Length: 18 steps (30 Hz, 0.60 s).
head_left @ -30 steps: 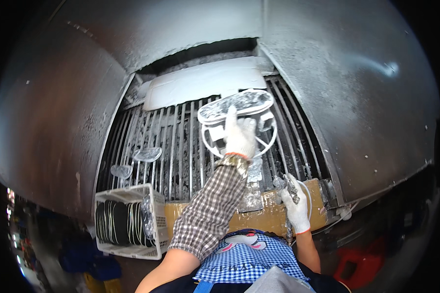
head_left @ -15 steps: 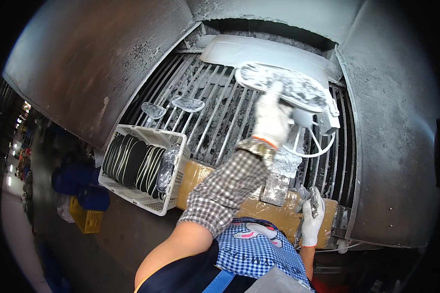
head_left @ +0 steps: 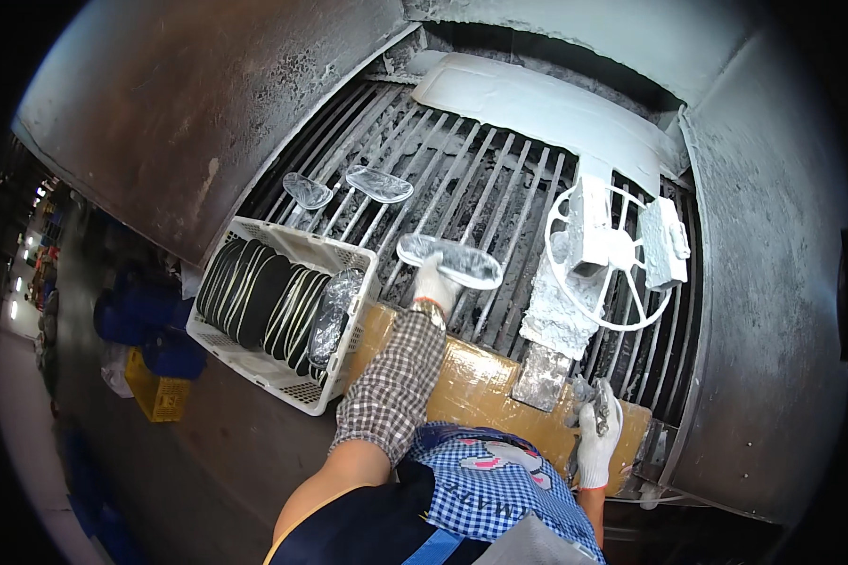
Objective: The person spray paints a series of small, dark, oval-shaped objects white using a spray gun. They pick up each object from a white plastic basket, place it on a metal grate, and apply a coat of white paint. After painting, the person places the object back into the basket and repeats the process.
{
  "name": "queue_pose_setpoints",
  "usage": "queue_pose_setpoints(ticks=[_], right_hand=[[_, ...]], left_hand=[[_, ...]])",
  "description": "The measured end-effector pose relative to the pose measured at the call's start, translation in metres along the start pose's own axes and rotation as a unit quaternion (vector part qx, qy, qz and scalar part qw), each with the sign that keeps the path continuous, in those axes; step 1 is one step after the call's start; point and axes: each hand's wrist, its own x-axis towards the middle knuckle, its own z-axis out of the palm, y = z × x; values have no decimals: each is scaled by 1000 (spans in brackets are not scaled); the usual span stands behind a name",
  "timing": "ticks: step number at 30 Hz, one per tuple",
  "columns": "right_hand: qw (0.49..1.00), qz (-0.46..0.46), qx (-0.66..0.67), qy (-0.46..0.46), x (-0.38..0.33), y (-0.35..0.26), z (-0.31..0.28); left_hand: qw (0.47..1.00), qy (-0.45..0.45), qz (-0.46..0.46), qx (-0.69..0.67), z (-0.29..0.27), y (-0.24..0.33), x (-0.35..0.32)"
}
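Note:
My left hand (head_left: pixel 433 281), in a white glove, holds a clear glossy shoe sole (head_left: pixel 449 260) over the metal grate (head_left: pixel 499 188). My right hand (head_left: pixel 597 435), also gloved, is closed around a small grey tool (head_left: pixel 592 395) near the tape-wrapped front ledge (head_left: pixel 485 377). Two more clear soles (head_left: pixel 379 184) (head_left: pixel 307 190) lie on the grate to the left. A white wheel-shaped rack (head_left: pixel 612 259), crusted with white coating, stands on the grate at the right.
A white plastic crate (head_left: pixel 283 372) at the left holds several black soles standing on edge and a shiny one. Coated metal hood walls (head_left: pixel 188 113) close in both sides. Blue and yellow crates (head_left: pixel 155 377) stand on the floor far left.
The view has swung left and down. My left hand has left the wheel-shaped rack and come left, now holding a clear sole over the grate. My right hand stays by the ledge.

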Motion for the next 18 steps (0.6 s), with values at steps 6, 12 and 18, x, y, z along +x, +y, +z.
queue_pose_setpoints(ticks=[6, 12, 18], right_hand=[[998, 57, 28, -13, 2, 0, 3], [998, 56, 29, -21, 4, 4, 5], [999, 47, -11, -26, 4, 0, 11]], left_hand=[[996, 79, -50, 2, -59, -39, 8], [998, 8, -5, 59, -30, -3, 54], [981, 114, -50, 150, -46, -9, 8]])
